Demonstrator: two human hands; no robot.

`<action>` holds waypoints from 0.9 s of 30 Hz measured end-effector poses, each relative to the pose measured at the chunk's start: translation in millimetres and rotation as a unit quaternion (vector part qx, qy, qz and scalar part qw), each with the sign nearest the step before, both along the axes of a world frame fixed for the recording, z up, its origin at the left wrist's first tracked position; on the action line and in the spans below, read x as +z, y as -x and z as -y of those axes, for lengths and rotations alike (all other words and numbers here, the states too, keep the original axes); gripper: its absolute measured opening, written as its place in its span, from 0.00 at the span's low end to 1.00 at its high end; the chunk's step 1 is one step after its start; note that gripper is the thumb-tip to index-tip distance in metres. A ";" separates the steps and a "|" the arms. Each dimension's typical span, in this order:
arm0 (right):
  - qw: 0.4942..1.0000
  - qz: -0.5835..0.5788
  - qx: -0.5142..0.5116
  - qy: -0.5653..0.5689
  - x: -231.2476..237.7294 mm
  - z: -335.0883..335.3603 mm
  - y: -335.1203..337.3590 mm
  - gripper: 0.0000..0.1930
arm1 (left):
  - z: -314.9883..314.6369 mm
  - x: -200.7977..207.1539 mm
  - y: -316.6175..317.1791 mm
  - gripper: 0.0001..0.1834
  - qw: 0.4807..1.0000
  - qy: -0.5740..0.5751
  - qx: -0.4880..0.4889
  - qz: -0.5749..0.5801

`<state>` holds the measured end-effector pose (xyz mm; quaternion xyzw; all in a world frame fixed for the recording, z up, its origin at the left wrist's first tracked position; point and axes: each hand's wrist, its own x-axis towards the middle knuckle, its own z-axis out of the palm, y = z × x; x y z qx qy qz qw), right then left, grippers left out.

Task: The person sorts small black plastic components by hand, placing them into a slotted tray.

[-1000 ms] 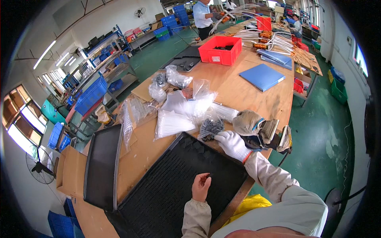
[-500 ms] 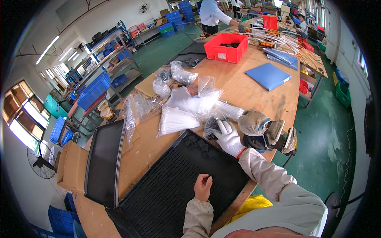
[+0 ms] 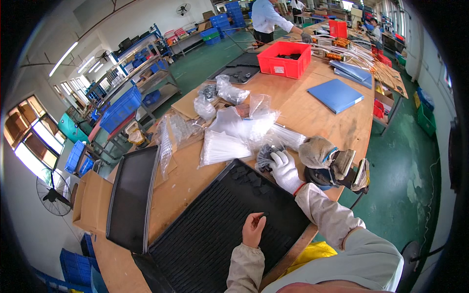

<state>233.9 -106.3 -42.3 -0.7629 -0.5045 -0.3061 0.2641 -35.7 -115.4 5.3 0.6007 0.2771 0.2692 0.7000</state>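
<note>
My left hand (image 3: 252, 230), bare, is over the black tray (image 3: 292, 234), with thumb and forefinger pinched on a small flat black piece (image 3: 265, 214). Rows of similar dark strips (image 3: 205, 229) fill much of the tray, and several loose black pieces (image 3: 247, 177) lie near its far corner. In a white knitted glove, my right hand (image 3: 285, 172) curls its fingers over a crumpled plastic bag (image 3: 265, 157) that looks dark inside, just beyond the tray's edge. Its fingertips are partly hidden against the bag.
A machine with cloth-wrapped parts (image 3: 322, 158) stands right of my gloved hand. Beyond the tray lie bundles of white ties (image 3: 224, 148) and clear bags. Another black tray (image 3: 132, 195) is at left. A red bin (image 3: 284, 66) and blue folder (image 3: 335, 94) sit farther back, near another person (image 3: 268, 19).
The whole view has shifted slightly to the right. My left thumb and forefinger now show the black piece at their tips more plainly. My right hand stays on the bag.
</note>
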 end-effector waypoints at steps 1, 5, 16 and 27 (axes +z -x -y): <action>1.000 0.006 0.015 0.002 4.5 3.4 -0.2 0.19 | -1.2 -0.5 -0.7 0.11 1.000 -0.004 0.000 0.001; 0.999 0.017 0.042 0.008 44.3 28.6 9.8 0.22 | -4.2 -8.2 -5.6 0.11 1.000 -0.014 -0.009 0.012; 0.835 -0.494 0.236 0.057 84.3 63.0 75.9 0.14 | -0.3 4.3 -3.0 0.13 0.999 -0.022 0.035 -0.022; 0.641 -0.666 0.381 0.009 51.4 68.7 99.2 0.09 | -3.9 7.3 1.0 0.13 0.993 -0.055 0.097 -0.030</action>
